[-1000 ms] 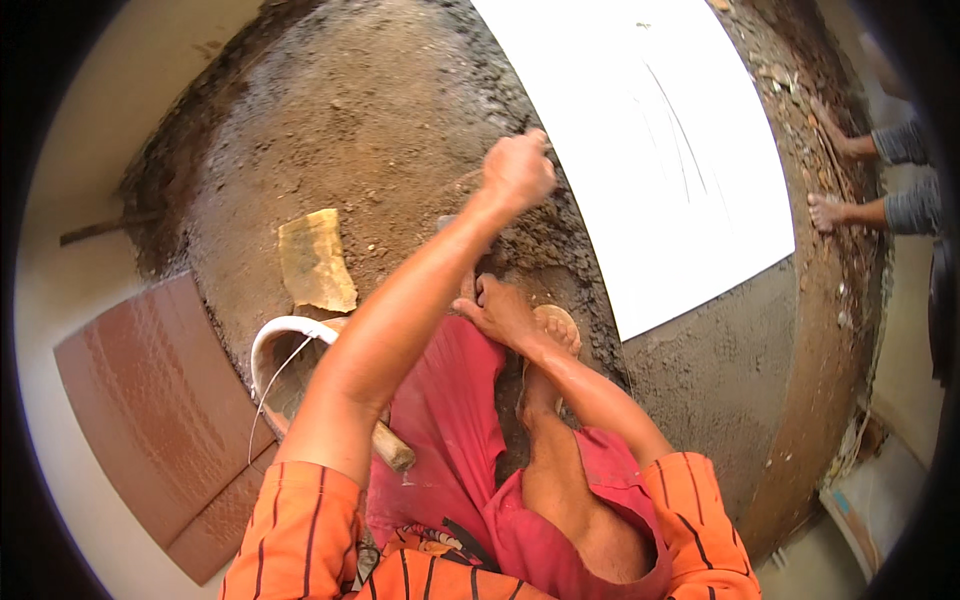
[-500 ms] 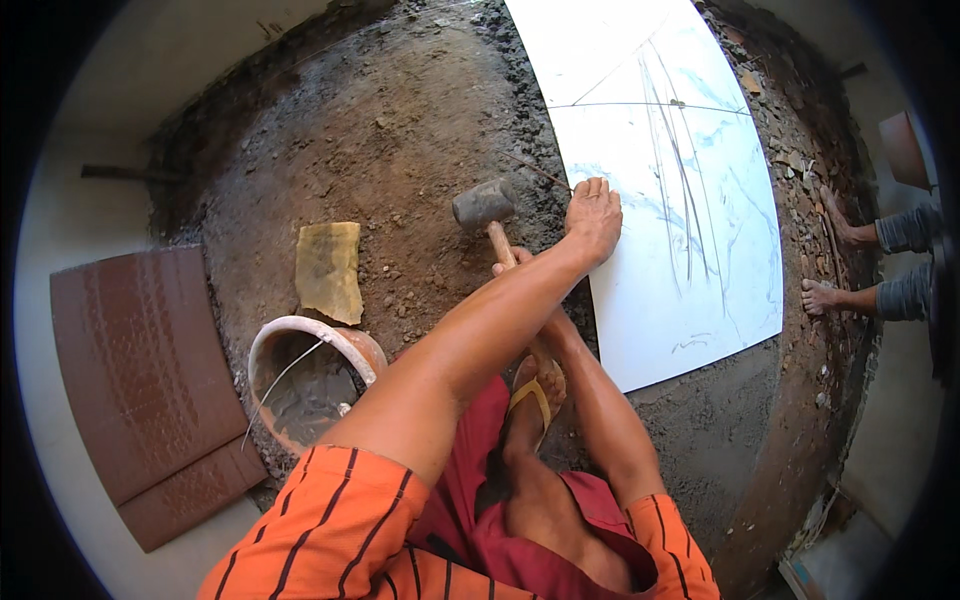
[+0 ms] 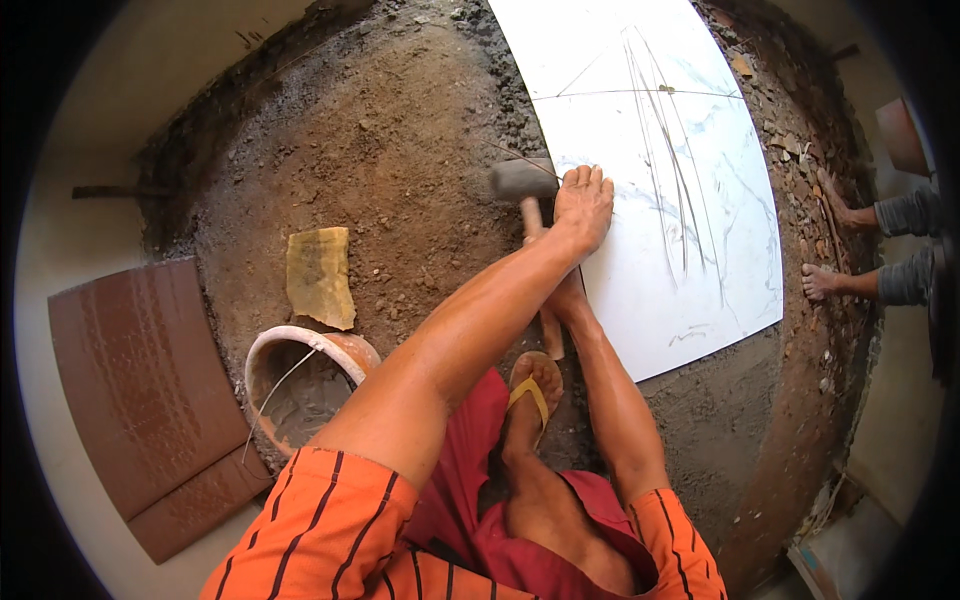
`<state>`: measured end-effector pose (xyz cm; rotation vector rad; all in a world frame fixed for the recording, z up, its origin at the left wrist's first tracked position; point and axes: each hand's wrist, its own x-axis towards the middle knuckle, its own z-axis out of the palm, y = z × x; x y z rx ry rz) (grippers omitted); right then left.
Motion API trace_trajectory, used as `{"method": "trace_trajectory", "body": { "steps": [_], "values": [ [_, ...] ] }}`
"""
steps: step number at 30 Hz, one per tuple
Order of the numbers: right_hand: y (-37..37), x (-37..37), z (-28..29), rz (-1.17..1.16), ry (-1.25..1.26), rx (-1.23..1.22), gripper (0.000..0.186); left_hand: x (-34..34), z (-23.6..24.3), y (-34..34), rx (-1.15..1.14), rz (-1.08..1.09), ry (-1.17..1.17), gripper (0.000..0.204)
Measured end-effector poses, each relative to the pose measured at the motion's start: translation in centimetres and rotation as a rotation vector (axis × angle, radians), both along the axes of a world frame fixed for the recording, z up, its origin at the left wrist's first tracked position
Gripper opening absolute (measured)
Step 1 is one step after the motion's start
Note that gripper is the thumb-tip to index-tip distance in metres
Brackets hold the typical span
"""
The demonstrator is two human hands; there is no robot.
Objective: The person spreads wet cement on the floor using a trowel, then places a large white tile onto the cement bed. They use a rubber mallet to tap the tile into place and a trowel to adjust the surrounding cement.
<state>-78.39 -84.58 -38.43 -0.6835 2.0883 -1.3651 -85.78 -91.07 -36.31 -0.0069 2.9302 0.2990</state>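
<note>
My left hand (image 3: 585,208) lies on the left edge of a large white marbled tile (image 3: 650,230), its fingers side by side and resting on the surface. A thin dark line (image 3: 520,155), a string or thin rod, runs from the soil toward these fingers; whether they touch it, I cannot tell. Under my left forearm, my right hand (image 3: 545,243) is closed round the wooden handle of a mallet (image 3: 524,179). Its dark head, blurred, is close beside the tile's edge near my left fingers. The forearm partly hides the right hand.
A bucket (image 3: 262,375) of grey mortar stands left of my legs. Near it are a yellowish slab piece (image 3: 320,277) and brown ribbed sheets (image 3: 150,390). Another white tile (image 3: 600,50) adjoins farther off. A person's bare feet (image 3: 822,283) are on rubble at the right.
The mallet has swung right and slightly away from me, toward the tile's edge. My left hand stays at the tile's edge; the whole view has shifted slightly.
</note>
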Motion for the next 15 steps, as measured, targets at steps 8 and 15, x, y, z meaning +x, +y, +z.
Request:
{"method": "trace_trajectory", "body": {
  "steps": [8,15],
  "values": [
    [-0.6,1.3,1.8,-0.051,-0.079,-0.102,0.065,0.1,0.4,-0.6,0.033,-0.003,-0.018,0.047],
    [-0.9,1.7,3.3,0.063,0.02,-0.029,0.044,-0.1,0.0,-0.7,0.118,0.0,-0.021,0.066]
  ]
}}
